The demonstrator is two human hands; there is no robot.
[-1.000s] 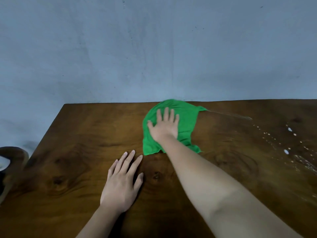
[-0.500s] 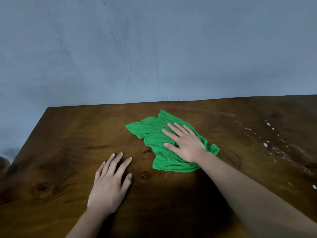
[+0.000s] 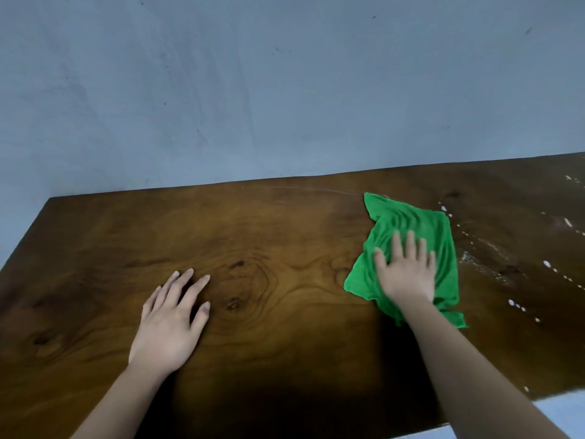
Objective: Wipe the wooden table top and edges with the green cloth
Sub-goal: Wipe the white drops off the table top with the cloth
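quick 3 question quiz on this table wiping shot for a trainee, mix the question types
1. True or false: the right hand presses flat on the crumpled green cloth.
2. The white droplets on the dark wooden table lie to which side of the cloth? A left, B right.
3. Fill in: the left hand rests on bare ____.

Key: 1 true; 2 B; 3 wood.

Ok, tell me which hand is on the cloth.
The right hand, pressed flat on the green cloth; the left hand rests on bare wood.
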